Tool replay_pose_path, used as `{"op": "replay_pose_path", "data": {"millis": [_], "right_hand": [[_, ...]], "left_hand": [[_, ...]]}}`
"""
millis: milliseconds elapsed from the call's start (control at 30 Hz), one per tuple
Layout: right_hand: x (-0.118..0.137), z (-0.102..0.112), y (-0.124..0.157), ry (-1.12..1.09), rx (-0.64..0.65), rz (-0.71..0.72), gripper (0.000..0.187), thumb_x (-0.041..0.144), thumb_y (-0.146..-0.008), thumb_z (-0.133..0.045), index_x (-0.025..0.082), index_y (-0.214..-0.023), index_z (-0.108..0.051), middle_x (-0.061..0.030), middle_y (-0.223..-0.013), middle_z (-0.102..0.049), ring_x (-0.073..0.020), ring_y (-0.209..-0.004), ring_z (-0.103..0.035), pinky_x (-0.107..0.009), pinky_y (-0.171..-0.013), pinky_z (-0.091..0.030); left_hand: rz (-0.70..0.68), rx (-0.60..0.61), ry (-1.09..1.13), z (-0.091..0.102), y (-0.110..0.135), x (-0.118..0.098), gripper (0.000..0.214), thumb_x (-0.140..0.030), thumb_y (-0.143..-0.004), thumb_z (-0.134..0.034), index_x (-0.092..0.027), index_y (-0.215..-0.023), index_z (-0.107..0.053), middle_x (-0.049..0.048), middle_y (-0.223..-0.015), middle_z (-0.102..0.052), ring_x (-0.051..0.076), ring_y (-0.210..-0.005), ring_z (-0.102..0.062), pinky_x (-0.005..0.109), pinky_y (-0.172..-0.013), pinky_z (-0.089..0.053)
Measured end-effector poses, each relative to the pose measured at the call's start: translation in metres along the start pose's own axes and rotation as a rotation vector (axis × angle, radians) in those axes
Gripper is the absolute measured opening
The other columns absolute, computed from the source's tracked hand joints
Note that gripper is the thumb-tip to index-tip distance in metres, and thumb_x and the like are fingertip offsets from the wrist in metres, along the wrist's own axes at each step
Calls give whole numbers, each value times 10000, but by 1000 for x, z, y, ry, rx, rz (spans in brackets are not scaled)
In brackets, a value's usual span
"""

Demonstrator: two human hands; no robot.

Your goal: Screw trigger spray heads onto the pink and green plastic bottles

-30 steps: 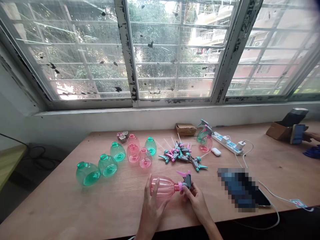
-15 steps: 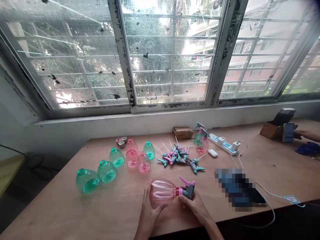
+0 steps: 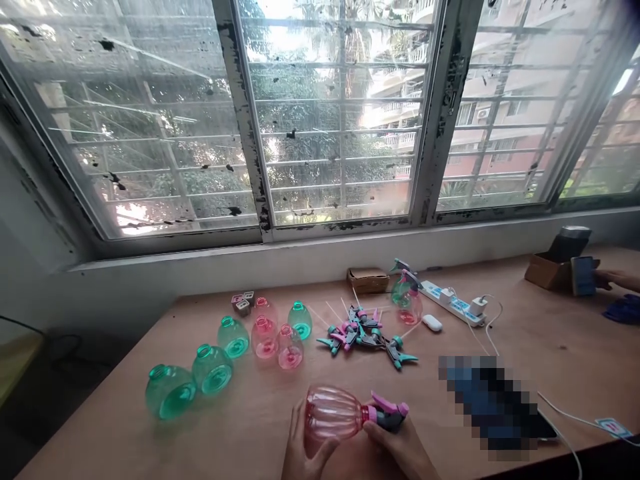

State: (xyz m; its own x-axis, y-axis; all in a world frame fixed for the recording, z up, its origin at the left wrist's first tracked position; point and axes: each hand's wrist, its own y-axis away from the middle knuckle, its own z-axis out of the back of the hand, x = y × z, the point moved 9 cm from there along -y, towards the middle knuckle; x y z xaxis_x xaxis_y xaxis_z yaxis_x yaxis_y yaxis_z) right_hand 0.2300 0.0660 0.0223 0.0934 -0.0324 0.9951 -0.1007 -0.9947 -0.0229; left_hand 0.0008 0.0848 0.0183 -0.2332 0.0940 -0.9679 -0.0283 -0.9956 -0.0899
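A clear pink spray bottle (image 3: 334,413) lies sideways between my hands, its pink-and-grey trigger sprayer head (image 3: 393,415) pointing right. My left hand (image 3: 311,448) wraps round the bottle's base. At the neck, the fingers of my right hand (image 3: 397,445) close on the pink collar under the sprayer head. Beyond the hands, several loose sprayer heads (image 3: 355,331) with thin tubes are heaped, in teal, pink and grey. Left of the heap stand several open green bottles (image 3: 213,370) and pink bottles (image 3: 290,348) without heads.
Behind the heap are a green and a pink bottle (image 3: 410,308) with heads on, and a small cardboard box (image 3: 368,281). A power strip (image 3: 453,303), a white case (image 3: 432,323) and a blurred-out tablet (image 3: 500,407) lie right. Another person's hand (image 3: 617,280) holds a phone (image 3: 583,275).
The view has tilted up, so the table things sit lower. Both hands still hold the spray bottle; the right fingers have shifted round the collar.
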Motion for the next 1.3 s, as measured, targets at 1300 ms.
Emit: {"op": "replay_pose_path", "data": {"millis": [1300], "right_hand": [[16,-2,-1,72,-123,51,464,642,-591,-779,224,-790,-743,-51,-739,-722,-321,-729,-670,-343,-608,-569]], "left_hand": [[-61,-173,35,8,-5,23,807,-625,-607,-730,-175,-1256,-561,149,-1306,-637,376,-1254,-551,492,-1100,-416]]}}
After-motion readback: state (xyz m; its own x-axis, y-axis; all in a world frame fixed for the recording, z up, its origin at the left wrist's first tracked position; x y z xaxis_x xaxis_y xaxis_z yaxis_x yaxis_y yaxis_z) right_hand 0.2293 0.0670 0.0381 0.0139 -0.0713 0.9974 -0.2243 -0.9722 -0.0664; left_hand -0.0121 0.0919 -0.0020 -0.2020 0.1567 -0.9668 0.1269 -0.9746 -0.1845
